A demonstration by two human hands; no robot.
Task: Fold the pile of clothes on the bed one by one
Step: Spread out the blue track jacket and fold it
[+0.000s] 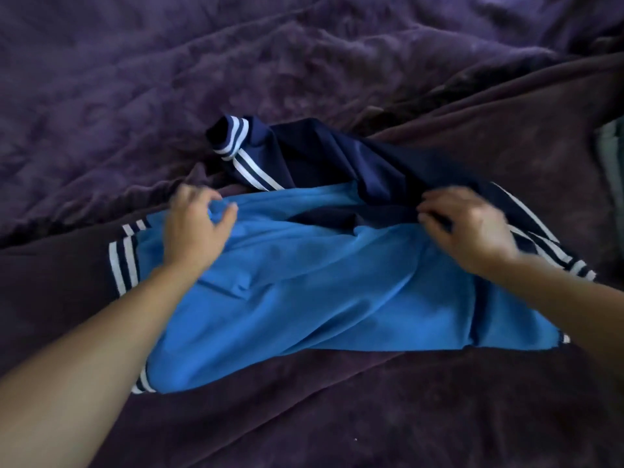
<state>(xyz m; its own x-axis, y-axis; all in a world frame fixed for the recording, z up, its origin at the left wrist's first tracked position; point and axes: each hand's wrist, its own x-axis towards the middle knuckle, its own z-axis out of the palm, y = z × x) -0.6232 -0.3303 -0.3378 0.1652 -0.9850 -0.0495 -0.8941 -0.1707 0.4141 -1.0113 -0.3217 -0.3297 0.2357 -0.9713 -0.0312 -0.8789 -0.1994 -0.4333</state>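
Note:
A jacket (320, 292) lies crumpled on the bed, its bright blue lining up across the middle and its navy outside showing at the back. White stripes run along a navy sleeve (246, 153) that points to the far left, and along the ribbed hem at left and right. My left hand (197, 228) pinches a fold of the blue lining at the jacket's upper left. My right hand (469, 224) grips the navy fabric at the upper right. Both hands are blurred.
A wrinkled purple blanket (169, 79) covers the far half of the bed. A darker maroon blanket (371, 417) lies under the jacket and in front of it. A pale greenish item (613, 157) shows at the right edge.

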